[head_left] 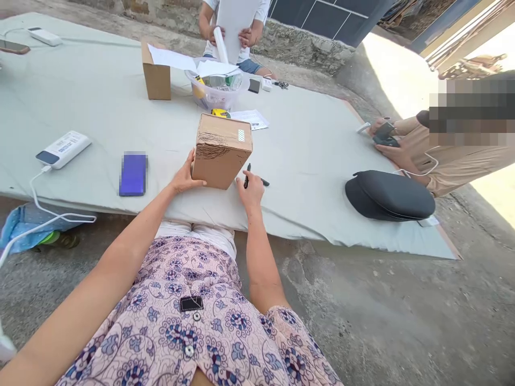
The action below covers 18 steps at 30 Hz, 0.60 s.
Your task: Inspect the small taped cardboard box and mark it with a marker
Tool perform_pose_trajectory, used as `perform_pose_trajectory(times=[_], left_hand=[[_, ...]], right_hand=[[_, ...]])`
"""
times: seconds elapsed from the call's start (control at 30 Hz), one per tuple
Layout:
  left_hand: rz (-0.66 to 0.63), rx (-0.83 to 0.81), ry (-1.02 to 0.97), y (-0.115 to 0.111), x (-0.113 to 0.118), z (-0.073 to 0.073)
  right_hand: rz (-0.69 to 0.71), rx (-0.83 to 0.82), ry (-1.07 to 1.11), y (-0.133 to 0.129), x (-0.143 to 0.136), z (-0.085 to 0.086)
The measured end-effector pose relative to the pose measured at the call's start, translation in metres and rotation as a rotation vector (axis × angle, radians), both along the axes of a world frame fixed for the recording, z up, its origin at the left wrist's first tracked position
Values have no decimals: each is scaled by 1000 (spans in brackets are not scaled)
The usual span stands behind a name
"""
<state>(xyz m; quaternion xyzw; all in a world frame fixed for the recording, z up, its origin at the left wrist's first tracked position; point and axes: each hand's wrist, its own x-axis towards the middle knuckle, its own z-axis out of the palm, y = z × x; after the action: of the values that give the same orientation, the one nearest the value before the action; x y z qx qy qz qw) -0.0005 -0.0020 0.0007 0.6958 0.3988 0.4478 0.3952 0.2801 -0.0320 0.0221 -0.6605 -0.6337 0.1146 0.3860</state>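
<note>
A brown cardboard box [219, 163] stands on the cloth-covered table in front of me. Dark scribbled lines run over its upper edge, and a small patterned label sits on its top. My left hand [188, 176] grips the box at its left side, thumb along the front face and the other fingers partly hidden. Just right of the box, my right hand [251, 191] is closed around a black marker [248, 170] that points upward. Another black piece [264, 182] shows beyond that hand; I cannot tell whether it is separate from the marker.
Behind the box are a yellow tape measure [220, 113], a printed paper [251, 119], a clear plastic tub [219, 99] and another carton [156, 80]. A purple packet [133, 174] and power bank [64, 149] lie left, a black case [390, 195] right. Two people sit nearby.
</note>
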Motion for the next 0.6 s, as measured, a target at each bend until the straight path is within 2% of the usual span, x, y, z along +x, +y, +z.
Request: perform_pose_trajectory(times=[0.1, 0.2, 0.4, 0.6], left_hand=[[27, -5, 1, -1, -1, 1], [21, 8, -37, 0, -3, 1], [87, 1, -104, -7, -3, 3], [136, -3, 16, -24, -2, 7]], right_hand=[[-45, -145, -245, 1, -11, -10], [-40, -166, -338, -3, -17, -17], [-40, -131, -359, -3, -16, -24], [-30, -104, -276, 0, -12, -28]])
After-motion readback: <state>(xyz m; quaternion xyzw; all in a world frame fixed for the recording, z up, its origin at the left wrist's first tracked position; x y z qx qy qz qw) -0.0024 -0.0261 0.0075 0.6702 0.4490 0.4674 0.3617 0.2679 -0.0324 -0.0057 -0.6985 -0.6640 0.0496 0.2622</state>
